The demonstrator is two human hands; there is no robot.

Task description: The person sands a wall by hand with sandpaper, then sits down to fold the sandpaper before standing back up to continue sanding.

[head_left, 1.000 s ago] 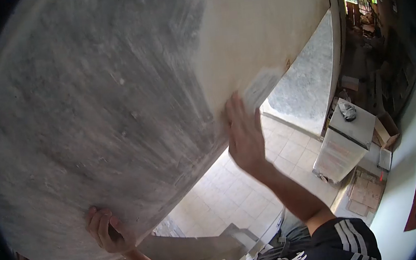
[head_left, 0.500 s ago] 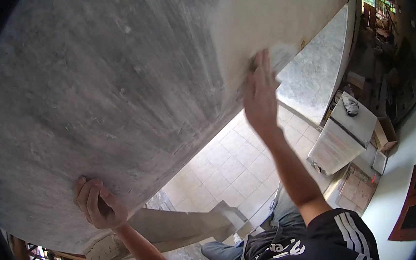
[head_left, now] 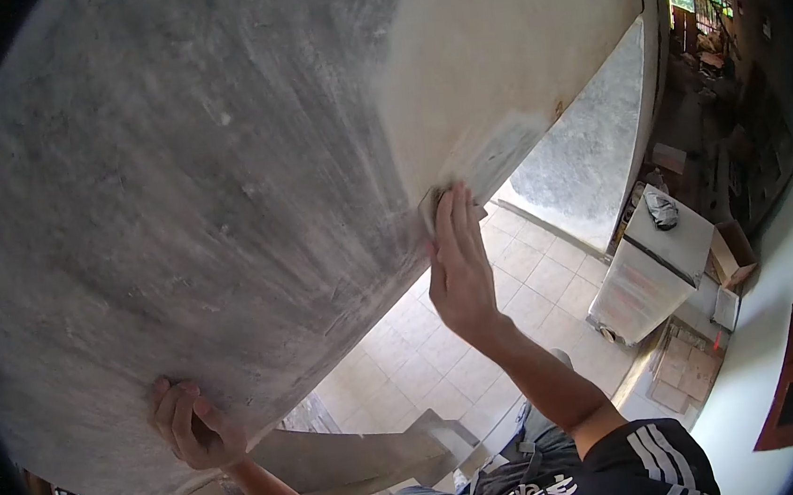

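And here is the right hand point(head_left: 462, 265), just off centre toward three o'clock, its fingers laid long over a small flat sheet point(head_left: 428, 209). That grip is grasping the sheet, pinning it to the wall point(head_left: 224, 215) right by the edge, where dark grey meets the cream patch point(head_left: 510, 39) up at one o'clock. One pale corner pokes out on the nine o'clock side of the fingers!

Down at eight o'clock, the left hand point(head_left: 195, 425) leans its fingertips on the grey wall, fingers loosely bent, that grip released.

Beyond the edge, around five o'clock, runs the tiled floor point(head_left: 424, 349). Over at three o'clock stands a white box point(head_left: 640, 283) with a grey bundle point(head_left: 662, 210) on top, an open cardboard box point(head_left: 734, 251) just beside it. The black shirt point(head_left: 614, 469) with white sleeve stripes sits at five o'clock.
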